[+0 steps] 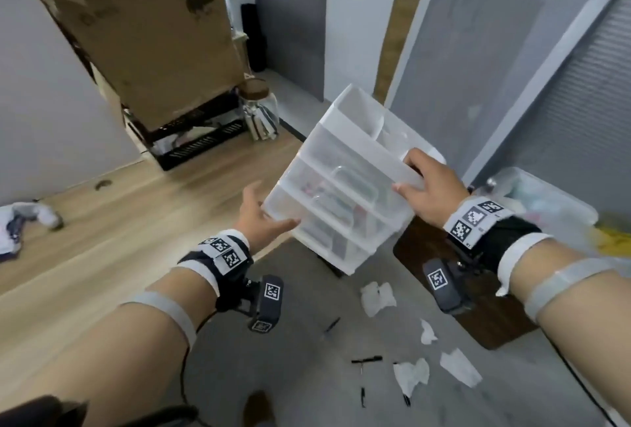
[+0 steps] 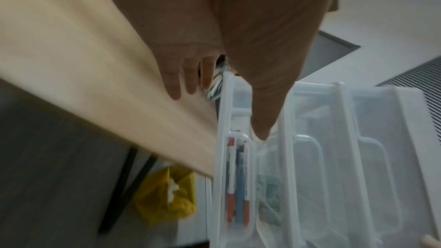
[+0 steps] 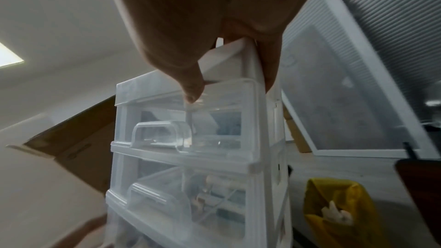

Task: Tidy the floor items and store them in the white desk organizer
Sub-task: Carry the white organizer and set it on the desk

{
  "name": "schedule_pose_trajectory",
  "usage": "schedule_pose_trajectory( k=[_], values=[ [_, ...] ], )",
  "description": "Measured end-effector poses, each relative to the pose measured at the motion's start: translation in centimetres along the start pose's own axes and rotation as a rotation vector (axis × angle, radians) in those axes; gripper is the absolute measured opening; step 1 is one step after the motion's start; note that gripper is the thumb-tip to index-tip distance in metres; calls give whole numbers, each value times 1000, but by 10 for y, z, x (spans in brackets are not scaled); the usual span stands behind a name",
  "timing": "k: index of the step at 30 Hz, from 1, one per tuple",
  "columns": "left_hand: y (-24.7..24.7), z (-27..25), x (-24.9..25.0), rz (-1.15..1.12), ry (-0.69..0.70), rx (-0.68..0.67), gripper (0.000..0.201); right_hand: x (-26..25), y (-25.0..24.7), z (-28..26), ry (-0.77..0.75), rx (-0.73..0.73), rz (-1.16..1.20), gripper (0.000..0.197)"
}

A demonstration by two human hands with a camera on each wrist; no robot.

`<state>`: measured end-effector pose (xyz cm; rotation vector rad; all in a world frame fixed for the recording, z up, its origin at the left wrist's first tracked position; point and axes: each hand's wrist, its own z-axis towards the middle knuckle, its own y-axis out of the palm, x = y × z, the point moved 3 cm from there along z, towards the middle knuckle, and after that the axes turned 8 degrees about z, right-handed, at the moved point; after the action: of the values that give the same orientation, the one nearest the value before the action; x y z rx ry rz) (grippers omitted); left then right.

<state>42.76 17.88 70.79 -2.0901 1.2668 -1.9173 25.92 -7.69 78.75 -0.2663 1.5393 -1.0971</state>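
The white desk organizer [image 1: 341, 187] with three translucent drawers hangs tilted in the air above the grey rug. My right hand [image 1: 403, 174] grips its upper right corner, thumb on the front and fingers over the rim. My left hand [image 1: 269, 210] supports the lower left corner, with the thumb [image 2: 262, 116] lying on the bottom drawer front and straight fingers beside the base. Pens [image 2: 238, 186] show inside the bottom drawer. On the rug below lie crumpled tissues [image 1: 377, 297] and black pens [image 1: 367, 360]. The right wrist view shows the organizer [image 3: 190, 139] from its front.
A dark wooden board [image 1: 478, 303] lies under my right wrist. A clear plastic bin [image 1: 546, 194] and a yellow bag [image 1: 614, 239] are at the right. A tall cardboard box [image 1: 146, 34], a black crate [image 1: 201, 146] and a glass jar [image 1: 259, 116] stand behind. Clothes [image 1: 20, 225] lie at far left.
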Motion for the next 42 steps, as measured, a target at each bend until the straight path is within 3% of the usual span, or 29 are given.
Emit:
schedule_pose_trajectory(
  k=[2, 5, 7, 10, 12, 15, 19, 23, 26, 29, 31, 32, 34, 35, 38, 42],
  values=[
    [-59, 8, -14, -6, 86, -6, 104, -47, 36, 29, -72, -68, -4, 24],
    [-119, 21, -33, 128, 121, -16, 75, -103, 83, 59, -164, -152, -33, 27],
    [-164, 29, -64, 222, 72, 34, 64, -145, 121, 79, -273, -221, -82, 26],
    [-211, 30, -114, 272, -27, 38, 69, -198, 170, 99, -535, -291, -160, 24],
    [-232, 27, -142, 313, -77, 60, 71, -224, 206, 108, -682, -337, -223, 24],
    [-250, 22, -183, 260, -205, 108, 66, -252, 259, 119, -770, -393, -257, 26],
    [-260, 25, -231, 220, -367, 135, 64, -268, 314, 130, -822, -463, -282, 29],
    [-263, 38, -258, 208, -437, 176, 58, -276, 349, 151, -840, -520, -309, 26],
    [-269, 52, -265, 237, -465, 214, 57, -284, 355, 169, -798, -425, -280, 38],
    [-277, 69, -267, 234, -493, 255, 53, -283, 357, 191, -723, -285, -237, 83],
    [-285, 77, -270, 206, -524, 286, 47, -275, 362, 208, -573, -226, -100, 107],
    [-291, 82, -271, 196, -548, 313, 45, -269, 368, 221, -417, -266, -16, 114],
    [-302, 88, -270, 206, -589, 369, 45, -264, 387, 237, -130, -482, 71, 110],
    [-306, 91, -271, 210, -594, 390, 53, -263, 399, 241, -80, -605, 65, 100],
    [-316, 98, -265, 144, -590, 414, 86, -273, 430, 248, -154, -746, 38, 65],
    [-341, 112, -274, 40, -602, 538, 83, -294, 461, 261, -136, -761, 92, 59]
  ],
)
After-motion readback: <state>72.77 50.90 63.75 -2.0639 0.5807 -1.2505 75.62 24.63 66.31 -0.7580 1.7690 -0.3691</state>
